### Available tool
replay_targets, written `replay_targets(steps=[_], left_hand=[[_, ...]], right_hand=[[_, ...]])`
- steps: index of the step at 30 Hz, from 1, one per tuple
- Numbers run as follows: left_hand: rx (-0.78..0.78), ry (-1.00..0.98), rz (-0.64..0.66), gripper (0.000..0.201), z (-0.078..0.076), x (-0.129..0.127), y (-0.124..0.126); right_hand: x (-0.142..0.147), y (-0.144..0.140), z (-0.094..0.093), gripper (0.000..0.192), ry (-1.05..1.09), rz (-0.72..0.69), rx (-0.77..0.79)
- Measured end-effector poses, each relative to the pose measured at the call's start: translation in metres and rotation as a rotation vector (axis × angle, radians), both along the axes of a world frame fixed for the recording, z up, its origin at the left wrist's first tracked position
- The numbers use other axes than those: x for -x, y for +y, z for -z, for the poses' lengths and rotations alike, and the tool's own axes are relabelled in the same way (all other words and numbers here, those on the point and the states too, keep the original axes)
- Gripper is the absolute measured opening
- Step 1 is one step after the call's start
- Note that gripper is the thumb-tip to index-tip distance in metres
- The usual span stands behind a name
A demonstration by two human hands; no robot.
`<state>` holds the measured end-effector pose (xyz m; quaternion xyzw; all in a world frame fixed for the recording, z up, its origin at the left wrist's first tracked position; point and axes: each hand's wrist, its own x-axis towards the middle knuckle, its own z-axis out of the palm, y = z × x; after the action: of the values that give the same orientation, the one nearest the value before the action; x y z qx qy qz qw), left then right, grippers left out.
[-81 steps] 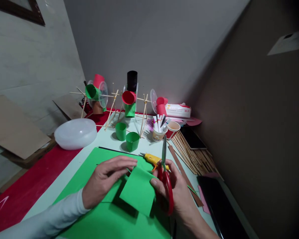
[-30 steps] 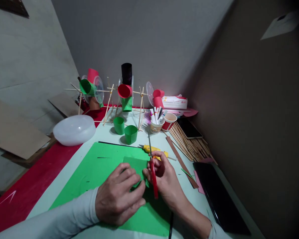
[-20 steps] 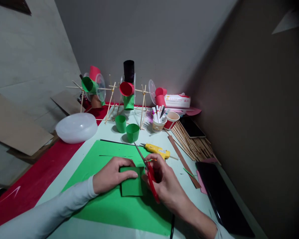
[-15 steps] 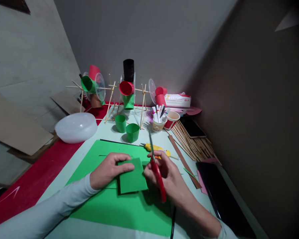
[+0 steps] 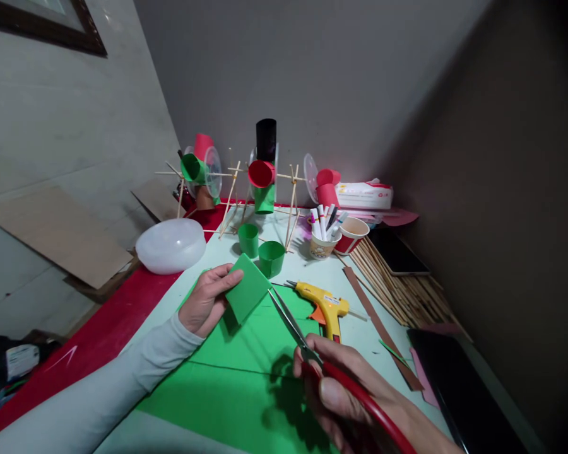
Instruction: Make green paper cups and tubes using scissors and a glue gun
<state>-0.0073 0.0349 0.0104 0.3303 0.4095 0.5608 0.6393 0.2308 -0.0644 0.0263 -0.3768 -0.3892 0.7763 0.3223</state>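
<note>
My left hand (image 5: 211, 297) pinches a folded piece of green paper (image 5: 250, 287) by its left side, thumb on top, and holds it tilted above the table. In my right hand (image 5: 345, 384) is a pair of red-handled scissors (image 5: 299, 334), fingers around the handles. Their blades are slightly parted, with the tips close to the right corner of the folded paper; whether they touch I cannot tell. Under both hands lies a large green sheet (image 5: 227, 391). Two small green paper cups (image 5: 271, 258) stand just beyond the folded paper.
A yellow glue gun (image 5: 329, 304) lies right of the sheet. Behind are stick frames carrying coloured paper tubes (image 5: 261, 174), a cup of markers (image 5: 324, 243) and a red paper cup (image 5: 353, 236). Wooden sticks (image 5: 397, 290) and a black tablet-like slab (image 5: 464, 391) lie right; a plastic bowl (image 5: 170, 246) sits left.
The folded paper has been lifted and turned to a slant. My right hand has drawn back toward me, and the scissors now point at the paper instead of standing upright. The view has shifted left.
</note>
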Motion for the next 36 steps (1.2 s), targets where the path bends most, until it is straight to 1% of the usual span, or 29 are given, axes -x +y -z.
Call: replay_targets(steps=[4, 9, 13, 15, 17, 23, 27, 32, 34, 36], left_hand=[[0.018, -0.029, -0.002, 0.031, -0.001, 0.0, -0.001], [0.016, -0.041, 0.004, 0.032, 0.0, 0.0, -0.001], [0.004, -0.037, 0.009, 0.032, 0.0, 0.0, -0.001], [-0.001, -0.03, 0.019, 0.032, 0.0, -0.001, -0.002], [-0.008, -0.02, 0.033, 0.031, 0.0, -0.001, -0.003], [-0.028, 0.026, 0.069, 0.03, 0.003, -0.003, -0.007], [-0.027, 0.069, 0.093, 0.031, 0.005, -0.004, -0.009], [-0.013, 0.11, 0.116, 0.035, 0.007, -0.005, -0.009], [-0.01, 0.12, 0.116, 0.035, 0.009, -0.004, -0.009], [-0.012, 0.13, 0.115, 0.035, 0.01, -0.004, -0.009]], right_hand=[[-0.001, 0.003, 0.002, 0.046, -0.014, -0.004, -0.017], [-0.005, 0.001, 0.01, 0.041, 0.011, -0.011, -0.055], [-0.01, 0.003, 0.015, 0.037, 0.01, -0.092, -0.057], [-0.011, 0.005, 0.015, 0.036, 0.008, -0.151, -0.054], [-0.01, 0.008, 0.013, 0.036, 0.016, -0.166, -0.051], [-0.006, 0.01, 0.008, 0.043, 0.065, -0.128, -0.014], [-0.003, 0.01, 0.012, 0.048, 0.045, -0.135, -0.019], [0.005, 0.012, 0.02, 0.049, 0.047, -0.096, -0.128], [0.008, 0.011, 0.02, 0.048, 0.029, -0.092, -0.149], [0.011, 0.008, 0.016, 0.049, -0.024, -0.055, -0.149]])
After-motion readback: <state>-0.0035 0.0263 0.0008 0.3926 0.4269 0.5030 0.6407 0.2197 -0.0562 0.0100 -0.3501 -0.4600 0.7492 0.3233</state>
